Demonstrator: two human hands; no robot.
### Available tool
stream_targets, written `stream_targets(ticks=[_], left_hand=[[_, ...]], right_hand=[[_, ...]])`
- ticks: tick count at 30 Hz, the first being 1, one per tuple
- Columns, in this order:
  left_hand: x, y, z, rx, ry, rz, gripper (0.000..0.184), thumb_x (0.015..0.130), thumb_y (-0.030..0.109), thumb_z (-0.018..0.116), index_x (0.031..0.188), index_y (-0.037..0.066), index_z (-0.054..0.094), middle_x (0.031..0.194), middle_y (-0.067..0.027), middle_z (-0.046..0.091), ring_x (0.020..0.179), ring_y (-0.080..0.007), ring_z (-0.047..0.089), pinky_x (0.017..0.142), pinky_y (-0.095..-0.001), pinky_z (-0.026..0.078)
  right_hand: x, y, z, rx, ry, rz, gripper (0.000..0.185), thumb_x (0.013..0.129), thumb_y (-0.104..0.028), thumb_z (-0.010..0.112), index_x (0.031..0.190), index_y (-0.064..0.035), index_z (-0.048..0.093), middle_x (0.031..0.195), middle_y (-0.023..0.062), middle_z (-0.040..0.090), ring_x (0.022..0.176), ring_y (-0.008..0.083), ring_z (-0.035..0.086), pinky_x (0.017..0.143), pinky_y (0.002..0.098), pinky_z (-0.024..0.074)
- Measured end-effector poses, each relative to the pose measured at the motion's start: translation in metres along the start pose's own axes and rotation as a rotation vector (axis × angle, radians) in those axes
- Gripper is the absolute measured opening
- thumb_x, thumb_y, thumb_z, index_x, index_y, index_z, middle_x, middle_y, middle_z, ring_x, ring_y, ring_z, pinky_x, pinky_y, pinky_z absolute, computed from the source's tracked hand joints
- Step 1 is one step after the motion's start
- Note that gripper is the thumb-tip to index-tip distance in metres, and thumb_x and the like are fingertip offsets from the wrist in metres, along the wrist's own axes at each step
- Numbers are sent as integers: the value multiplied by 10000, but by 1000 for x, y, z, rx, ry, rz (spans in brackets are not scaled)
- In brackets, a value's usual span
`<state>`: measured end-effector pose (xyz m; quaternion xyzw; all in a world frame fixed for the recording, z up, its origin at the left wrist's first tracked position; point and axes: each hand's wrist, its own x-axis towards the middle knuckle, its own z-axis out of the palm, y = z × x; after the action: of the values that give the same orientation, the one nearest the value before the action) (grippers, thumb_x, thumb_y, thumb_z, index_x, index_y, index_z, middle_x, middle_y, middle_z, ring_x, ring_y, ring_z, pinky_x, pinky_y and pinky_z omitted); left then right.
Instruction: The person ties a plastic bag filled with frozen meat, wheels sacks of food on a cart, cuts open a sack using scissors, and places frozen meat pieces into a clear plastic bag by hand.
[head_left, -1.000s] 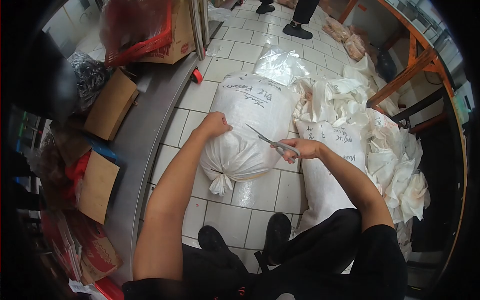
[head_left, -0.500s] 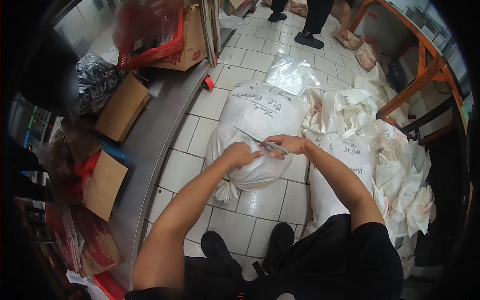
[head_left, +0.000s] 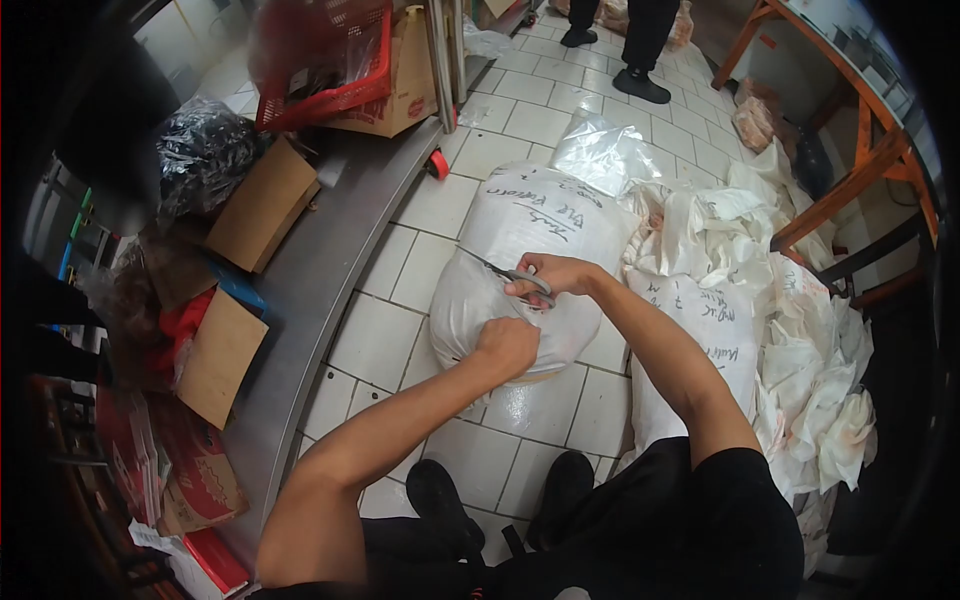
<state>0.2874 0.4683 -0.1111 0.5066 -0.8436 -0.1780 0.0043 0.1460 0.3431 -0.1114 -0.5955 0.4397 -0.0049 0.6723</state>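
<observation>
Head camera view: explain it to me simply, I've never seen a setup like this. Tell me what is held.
There is no machine here: a person works with two bare hands. The camera sits on their head, looking forward and down, so their own arms and shoes show below.

The right hand holds scissors, blades pointing left over a big white sack with handwriting on it. The left hand is against that sack; whether it grips the cloth is hidden.

The sack stands on a tiled floor. To its right are another written-on sack and crumpled white bags. At left, a metal shelf carries cardboard boxes.
</observation>
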Motion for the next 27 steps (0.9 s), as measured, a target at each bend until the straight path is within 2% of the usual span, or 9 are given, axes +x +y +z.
stream_targets(ticks=[3,11,13,17,19,21,23,24,27], left_hand=[[-7,11,6,-8,2,23,361,922,249,469,728,26,676,701,-172,667,696,-340,674,630,-453,529],[-23,60,27,-163,-90,139,369,932,261,453,762,8,663,731,-205,659,720,-369,662,659,-470,516],[-18,58,26,-227,-117,140,366,937,261,443,792,4,659,758,-217,657,741,-377,657,681,-474,510],[-4,-1,-2,-470,-481,274,350,903,354,511,907,41,666,841,-184,665,796,-368,637,749,-454,483],[11,-44,-14,-611,-249,123,345,860,369,592,893,35,672,857,-186,666,817,-367,630,741,-435,483],[36,-64,-44,-466,50,-262,370,812,342,667,964,7,629,852,-195,654,813,-358,627,731,-419,486],[56,-71,-53,-367,212,-360,621,695,376,775,1106,-19,529,1019,-209,606,981,-353,591,846,-429,473],[61,-73,-42,-375,202,-349,621,695,376,775,1106,-19,529,1019,-209,606,981,-353,591,846,-429,473],[80,-82,-3,-323,86,-397,947,581,394,848,1248,-29,326,1176,-241,470,1127,-384,486,923,-443,442]], right_hand=[[10,-11,0,-97,45,-83,687,662,-593,766,875,21,543,591,26,550,534,121,548,463,242,406],[83,-64,32,-358,95,-83,738,620,-514,835,998,-12,447,648,43,554,543,130,534,469,254,417],[64,-97,43,-267,54,-133,783,620,-534,824,1075,-31,433,700,64,577,613,154,565,558,296,456],[32,-79,20,-275,70,-170,867,632,-557,807,1189,-43,388,772,102,591,710,195,586,668,331,471],[5,-49,-3,-321,206,-211,941,645,-578,788,1261,-33,332,866,147,592,800,233,589,733,345,466],[-14,-3,-14,-347,465,-217,970,624,-594,792,1265,-33,329,921,169,591,851,264,590,747,359,464],[-47,18,-8,-388,574,-63,1005,588,-595,802,1269,-26,329,984,194,596,948,314,583,817,397,447],[-62,27,0,-436,663,86,1041,553,-596,812,1272,-20,329,1047,219,600,1046,364,577,888,436,430],[-86,68,28,-631,750,150,919,606,-504,799,1236,-27,330,1056,227,599,1041,394,574,880,452,422]])
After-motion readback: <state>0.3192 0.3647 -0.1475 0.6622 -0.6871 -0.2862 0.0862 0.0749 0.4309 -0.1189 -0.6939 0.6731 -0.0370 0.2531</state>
